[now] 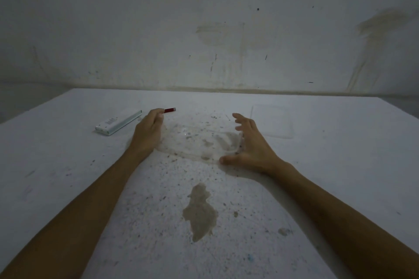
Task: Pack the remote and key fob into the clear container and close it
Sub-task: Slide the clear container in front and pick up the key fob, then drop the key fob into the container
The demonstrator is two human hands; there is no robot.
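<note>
Reaching forward from the near edge across a stained white table [68, 165], both bare forearms flanking a brown blotch [199, 210]. Framing the clear container [199, 140] from either side: left hand [148, 131] pressing edge-on against its left wall, fingers curling loosely, closing on nothing visible; right hand [251, 145] spreading wide at its right end, fingers fanning open, thumb lying low along the near corner. Sitting open and empty. Lying just past the left fingertips, a small red key fob [170, 110]. Resting left of that hand, a white remote [118, 123], its dark printing too blurred for reading. Lying flat beyond the right hand, the clear lid [272, 120].
</note>
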